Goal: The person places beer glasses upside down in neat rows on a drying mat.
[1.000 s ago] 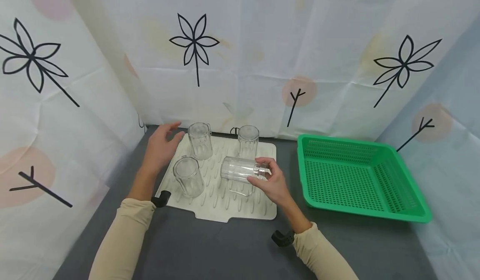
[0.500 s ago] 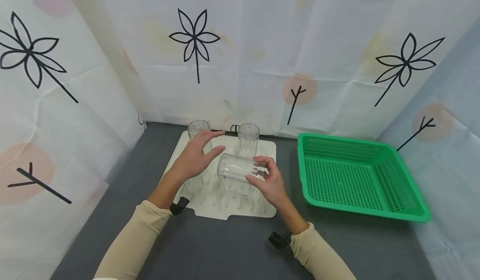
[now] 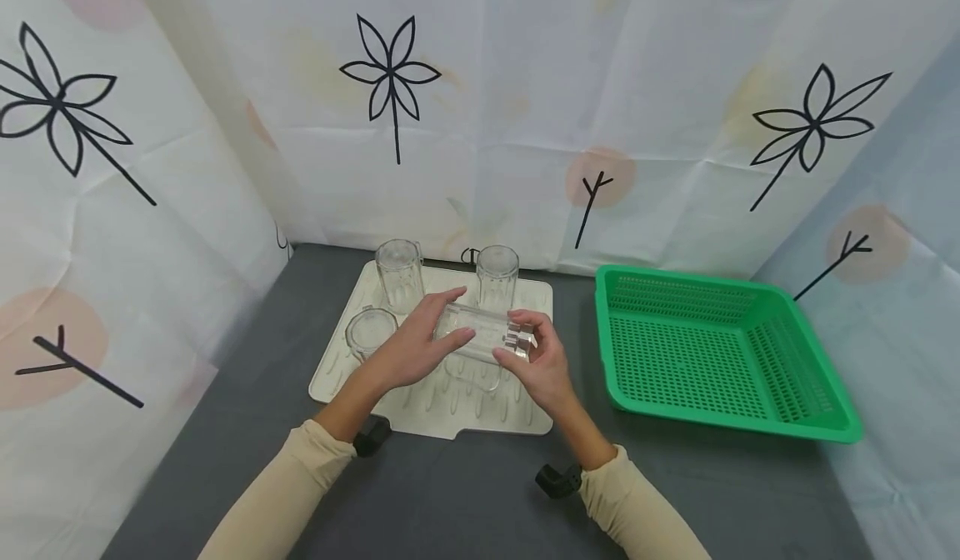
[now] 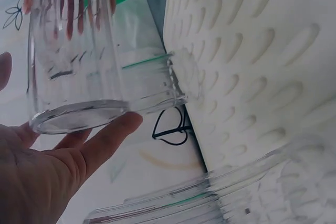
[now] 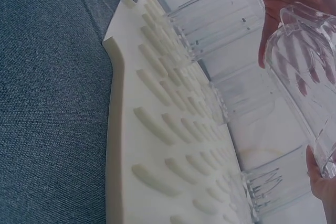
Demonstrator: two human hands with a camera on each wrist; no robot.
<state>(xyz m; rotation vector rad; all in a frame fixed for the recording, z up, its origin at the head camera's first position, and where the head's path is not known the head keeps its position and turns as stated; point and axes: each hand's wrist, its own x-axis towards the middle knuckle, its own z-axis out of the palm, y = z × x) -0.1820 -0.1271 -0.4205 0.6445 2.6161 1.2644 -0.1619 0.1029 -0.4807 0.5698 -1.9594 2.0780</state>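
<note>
My right hand [image 3: 543, 364] grips one end of a clear glass mug [image 3: 489, 327], lying sideways in the air above a cream drying mat [image 3: 427, 422]. In the left wrist view, the other end of the mug [image 4: 79, 77] is by my left hand [image 4: 47, 166], whose fingers reach around it, extended and apart from the thumb. One fingertip appears to touch the rim there. From the head, my left hand [image 3: 412, 347] partly covers the mug's left end. Three more glass mugs stand on the mat: back left [image 3: 400, 277], back right [image 3: 497, 278] and near left [image 3: 369, 331], this last partly hidden.
A green perforated plastic basket [image 3: 720, 360] sits to the right of the mat on the dark grey table [image 3: 465, 502]. Patterned white curtains [image 3: 495, 127] hang behind and at both sides. Raised ridges cover the mat.
My left hand has moved right, from beside the back left mug to the left end of the held mug. My right hand keeps its grip, nearly still.
</note>
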